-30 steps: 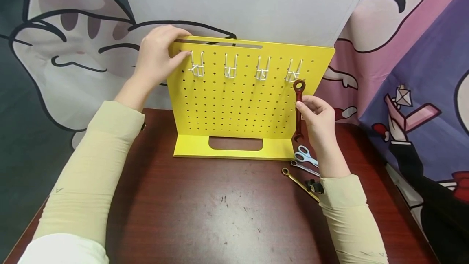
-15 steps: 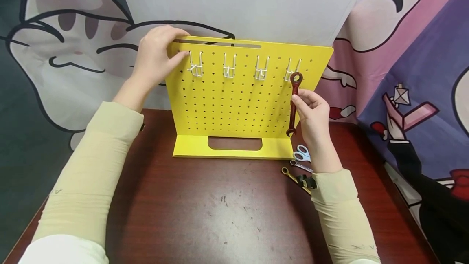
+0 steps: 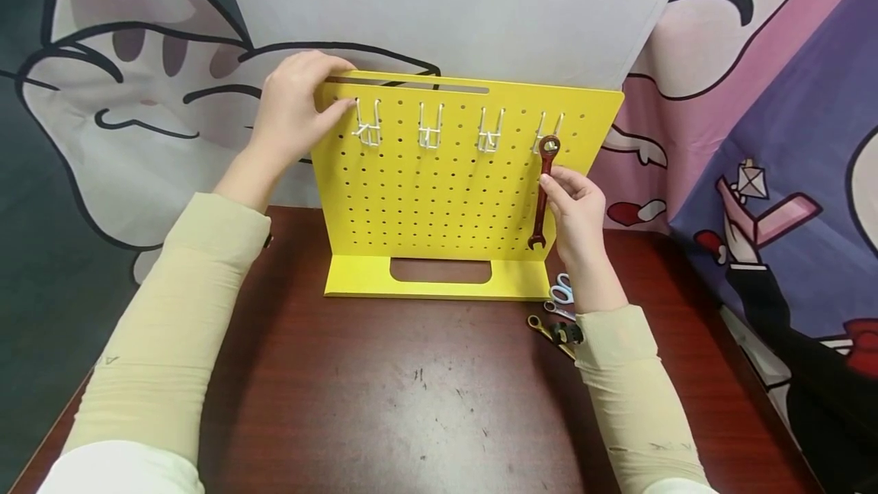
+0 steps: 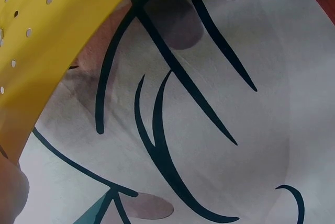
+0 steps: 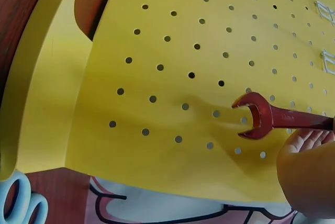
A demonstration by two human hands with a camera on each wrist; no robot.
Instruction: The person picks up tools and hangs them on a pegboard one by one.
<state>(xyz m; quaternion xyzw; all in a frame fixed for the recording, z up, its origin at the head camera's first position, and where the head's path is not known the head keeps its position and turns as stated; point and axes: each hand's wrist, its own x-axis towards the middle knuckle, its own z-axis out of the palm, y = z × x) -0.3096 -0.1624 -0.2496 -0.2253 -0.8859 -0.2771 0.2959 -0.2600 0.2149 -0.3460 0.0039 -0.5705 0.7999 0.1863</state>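
Observation:
A yellow pegboard stands upright on its base, with a row of several white wire hooks near the top. My left hand grips its upper left corner, fingers over the top edge and thumb on the front. With thumb and fingers, my right hand pinches a dark red combination wrench by the shaft, ring end up. That ring overlaps the rightmost hook in the head view. In the right wrist view the wrench's open end points down the board's face.
At the board's right foot lie light blue scissors, a silver wrench and a gold wrench, partly hidden by my right arm. The dark red-brown table extends toward me. Printed cloth hangs behind.
My right hand has moved left and slightly up with the red wrench, bringing its ring end over the rightmost hook. The left hand keeps its grip on the pegboard.

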